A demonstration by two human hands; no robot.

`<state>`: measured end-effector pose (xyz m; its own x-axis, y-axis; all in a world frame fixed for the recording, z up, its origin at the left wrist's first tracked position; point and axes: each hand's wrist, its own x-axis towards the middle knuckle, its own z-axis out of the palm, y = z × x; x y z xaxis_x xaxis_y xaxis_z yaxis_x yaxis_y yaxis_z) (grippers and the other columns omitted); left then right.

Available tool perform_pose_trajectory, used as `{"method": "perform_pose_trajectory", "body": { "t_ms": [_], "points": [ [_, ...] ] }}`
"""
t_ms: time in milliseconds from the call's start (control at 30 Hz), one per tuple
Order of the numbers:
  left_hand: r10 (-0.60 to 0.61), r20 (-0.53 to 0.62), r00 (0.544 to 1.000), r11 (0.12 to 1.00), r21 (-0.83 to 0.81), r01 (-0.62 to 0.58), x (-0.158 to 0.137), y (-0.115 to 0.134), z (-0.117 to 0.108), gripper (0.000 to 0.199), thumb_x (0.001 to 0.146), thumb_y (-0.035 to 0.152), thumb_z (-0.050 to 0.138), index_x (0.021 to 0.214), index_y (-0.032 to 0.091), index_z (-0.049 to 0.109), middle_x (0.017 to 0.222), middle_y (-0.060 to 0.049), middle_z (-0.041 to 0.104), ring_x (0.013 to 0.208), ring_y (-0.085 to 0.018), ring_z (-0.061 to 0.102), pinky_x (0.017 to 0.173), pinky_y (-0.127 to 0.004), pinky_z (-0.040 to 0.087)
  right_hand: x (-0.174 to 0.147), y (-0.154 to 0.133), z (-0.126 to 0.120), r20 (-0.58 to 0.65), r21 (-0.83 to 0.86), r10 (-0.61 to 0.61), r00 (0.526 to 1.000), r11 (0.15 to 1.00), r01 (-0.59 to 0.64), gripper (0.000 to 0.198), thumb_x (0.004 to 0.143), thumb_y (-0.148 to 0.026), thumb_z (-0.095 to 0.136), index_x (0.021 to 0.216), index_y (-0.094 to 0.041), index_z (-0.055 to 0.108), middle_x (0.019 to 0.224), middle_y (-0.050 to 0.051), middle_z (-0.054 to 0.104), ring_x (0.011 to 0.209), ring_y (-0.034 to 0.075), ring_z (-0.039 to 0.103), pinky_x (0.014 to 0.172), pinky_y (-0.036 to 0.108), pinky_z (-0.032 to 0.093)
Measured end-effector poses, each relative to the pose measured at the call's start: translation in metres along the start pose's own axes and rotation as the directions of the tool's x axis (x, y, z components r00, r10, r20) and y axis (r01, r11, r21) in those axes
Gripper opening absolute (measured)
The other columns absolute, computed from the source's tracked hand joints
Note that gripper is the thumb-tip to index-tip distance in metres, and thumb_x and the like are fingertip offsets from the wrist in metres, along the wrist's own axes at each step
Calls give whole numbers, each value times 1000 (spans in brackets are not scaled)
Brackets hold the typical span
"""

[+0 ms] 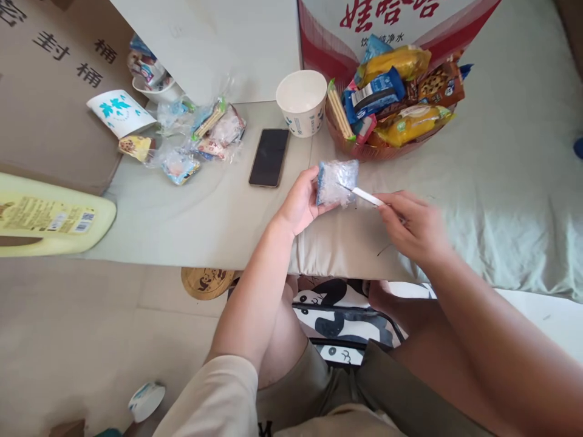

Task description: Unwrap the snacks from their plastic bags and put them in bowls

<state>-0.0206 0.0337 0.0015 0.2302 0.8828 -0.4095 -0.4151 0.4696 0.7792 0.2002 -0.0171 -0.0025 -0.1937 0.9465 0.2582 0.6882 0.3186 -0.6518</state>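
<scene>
My left hand (300,203) is closed around the left edge of a small square packet (337,182), blue-edged and wrapped in crinkled clear plastic. Between the fingers of my right hand (412,224) is a slim white-handled tool (368,196). Its thin dark tip rests at the packet's face; what kind of tool it is I cannot make out. Both hands are over the front part of the cloth-covered surface (228,224). Just beyond the packet stand a white paper bowl (302,100) and a basket (359,150) heaped with wrapped snacks.
A dark phone (269,158) lies left of the bowl. Farther left are several plastic-wrapped snacks (223,128), a tipped paper bowl (121,113) and a pale yellow jug (54,215). Cardboard boxes (59,91) line the back. Another bowl (146,402) is down at the lower left.
</scene>
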Motion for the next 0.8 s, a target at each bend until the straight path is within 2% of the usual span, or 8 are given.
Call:
{"method": "perform_pose_trajectory", "body": {
  "t_ms": [133,300,367,467,567,633,700,800],
  "points": [
    [14,38,999,993,115,-19,-6,-5,-3,35,83,45,70,109,22,62,104,-4,72,104,-23,71,88,-36,62,-3,1,-1,-2,-45,-53,999,998,53,33,97,-36,50,107,-23,79,102,10,74,81,22,70,70,35,53],
    [134,31,990,909,394,-135,-7,-10,-22,56,70,29,82,119,22,55,114,-7,69,109,-27,69,98,-49,57,-5,22,-12,-55,-242,78,995,966,-89,32,93,-36,53,108,-25,79,107,10,74,80,25,68,72,41,52],
    [274,-4,962,790,571,-223,-7,-12,-26,60,71,30,82,124,22,54,124,-10,65,121,-30,64,106,-52,51,-5,26,-13,-115,-339,114,987,929,-147,35,90,-34,53,113,-24,77,116,13,72,99,33,67,81,48,51],
    [570,-2,822,470,821,-324,-6,-15,-26,72,65,23,86,130,24,55,140,-12,56,138,-33,50,119,-52,40,-5,23,-10,-118,-364,98,988,921,-135,38,89,-30,53,121,-23,72,125,15,69,118,39,60,89,54,48],
    [672,44,739,297,898,-324,-4,-16,-25,50,68,16,81,115,22,65,137,-12,58,135,-30,54,119,-47,40,-3,16,-4,-73,-301,42,996,952,-62,33,90,-28,52,116,-23,71,121,15,69,115,37,62,90,54,48],
    [678,33,735,332,878,-345,-3,-15,-23,26,76,16,74,101,21,69,125,-10,66,125,-26,61,114,-44,46,-1,12,0,-41,-232,-2,999,973,-7,30,91,-27,50,113,-23,70,117,15,70,111,34,64,92,53,49],
    [654,-36,756,487,784,-384,-3,-15,-20,10,84,21,66,94,21,68,109,-7,71,109,-22,68,100,-39,55,0,8,5,6,-131,-42,999,990,43,31,92,-29,51,118,-23,67,119,14,69,111,32,65,96,51,51],
    [480,-111,870,784,500,-369,-7,-13,-11,8,89,30,60,90,23,63,86,-2,69,77,-16,69,67,-29,58,1,4,9,42,24,-95,995,995,94,52,87,-35,61,137,-22,55,133,15,65,121,33,62,101,51,51]
  ]
}}
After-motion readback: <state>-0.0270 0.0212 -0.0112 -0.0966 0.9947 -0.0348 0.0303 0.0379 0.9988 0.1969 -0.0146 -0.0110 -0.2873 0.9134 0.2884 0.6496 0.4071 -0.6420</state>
